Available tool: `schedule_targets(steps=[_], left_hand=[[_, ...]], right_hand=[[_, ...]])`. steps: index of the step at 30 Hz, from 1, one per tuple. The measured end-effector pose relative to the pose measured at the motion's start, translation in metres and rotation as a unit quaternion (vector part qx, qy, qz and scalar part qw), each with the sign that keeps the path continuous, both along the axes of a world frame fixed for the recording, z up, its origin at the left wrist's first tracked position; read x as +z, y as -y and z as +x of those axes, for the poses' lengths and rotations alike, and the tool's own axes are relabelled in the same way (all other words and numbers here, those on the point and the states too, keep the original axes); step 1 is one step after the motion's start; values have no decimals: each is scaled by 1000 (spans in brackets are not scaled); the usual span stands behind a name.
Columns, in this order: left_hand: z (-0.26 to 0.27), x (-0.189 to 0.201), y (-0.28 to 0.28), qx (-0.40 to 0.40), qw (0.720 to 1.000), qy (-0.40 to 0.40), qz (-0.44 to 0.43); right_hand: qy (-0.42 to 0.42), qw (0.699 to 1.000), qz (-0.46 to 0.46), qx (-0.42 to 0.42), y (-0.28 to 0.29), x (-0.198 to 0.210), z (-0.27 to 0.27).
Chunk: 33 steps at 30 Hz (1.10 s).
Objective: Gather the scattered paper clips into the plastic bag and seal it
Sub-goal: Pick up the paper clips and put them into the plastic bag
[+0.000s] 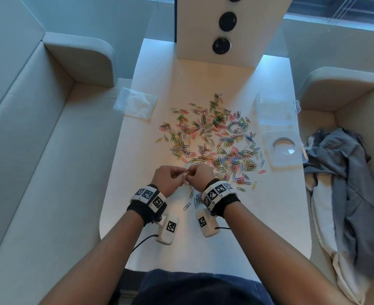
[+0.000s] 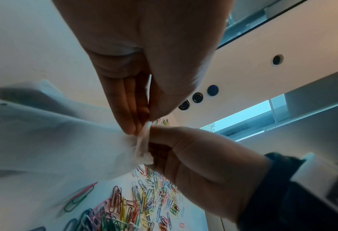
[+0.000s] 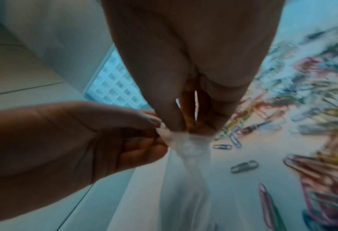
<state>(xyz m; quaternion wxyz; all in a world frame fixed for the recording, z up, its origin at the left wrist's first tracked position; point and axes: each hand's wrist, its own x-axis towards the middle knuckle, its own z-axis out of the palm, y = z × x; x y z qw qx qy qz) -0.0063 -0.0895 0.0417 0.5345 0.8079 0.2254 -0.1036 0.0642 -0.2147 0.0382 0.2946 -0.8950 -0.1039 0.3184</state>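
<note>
Low centre of the frame, your left hand (image 1: 167,177) and right hand (image 1: 200,176) pinch the bag (image 2: 51,140) mouth; paper clips (image 1: 214,137) remain scattered above, none visibly bagged, sealing undone.

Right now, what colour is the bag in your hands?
Clear, slightly milky plastic bag; the right wrist view shows it best.

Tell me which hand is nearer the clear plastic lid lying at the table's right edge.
Right. The right hand is left of and nearer the person than the lid; the left hand is farther left still, both pinching the plastic bag.
</note>
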Motion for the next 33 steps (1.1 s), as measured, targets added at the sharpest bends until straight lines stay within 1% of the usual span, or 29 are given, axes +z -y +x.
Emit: schedule_targets(steps=[2,3,4,5,6,7,8,9,10,11,12,13,14,15,16,17,18,19,21,25,29,31,32,33], left_hand=[[-1,1,-3,2,1000,-3,9],[-1,3,-5,5,1000,-3,14],[-1,7,-9,13,1000,2,20],[-1,10,-15,27,999,10,27],[-1,14,-23,45,998,15,34],[0,19,-32,64,997,18,38],[-1,24,-42,82,996,22,40],[-2,28,-52,98,994,28,41],[-3,31,-61,109,992,33,44],[-5,33,-69,116,991,35,51],[-6,36,-74,120,990,38,61],[-8,36,-78,123,989,40,68],[-10,37,-81,124,989,41,71],[-12,37,-81,126,989,40,71],[-15,36,-81,125,989,36,71],[-18,35,-80,125,989,32,70],[-21,35,-78,124,990,28,67],[-24,33,-77,123,990,25,65],[-28,30,-72,117,991,17,62],[-31,22,-58,97,994,7,56],[-28,14,-42,82,996,-8,42],[-25,12,-35,67,997,-16,34],[-24,11,-31,61,997,-20,30],[-22,9,-28,58,998,-24,26]], right_hand=[[0,999,-19,38,-3,4,1],[-14,1000,12,23,-2,8,2],[-35,996,79,-18,-1,13,3],[-54,982,167,-74,1,20,3],[-55,956,254,-135,5,26,4],[-43,930,314,-187,8,28,6],[-26,915,338,-218,10,27,7],[-4,919,325,-221,11,20,7],[22,939,285,-191,10,14,4],[51,964,228,-125,6,5,-1],[73,982,171,-32,2,-3,-10],[84,987,120,72,-3,-12,-21],[88,977,78,176,-5,-22,-34],[108,954,39,277,-5,-33,-46],[140,920,-1,367,-1,-44,-56],[175,881,-43,437,7,-55,-63],[204,849,-79,481,17,-64,-66],[224,829,-104,501,30,-72,-67],[257,811,-134,509,58,-81,-60],[315,811,-151,470,103,-80,-39],[286,829,-134,461,113,-77,-29],[279,847,-129,434,107,-75,-24],[272,865,-121,405,104,-75,-21],[256,893,-107,356,101,-74,-18]])
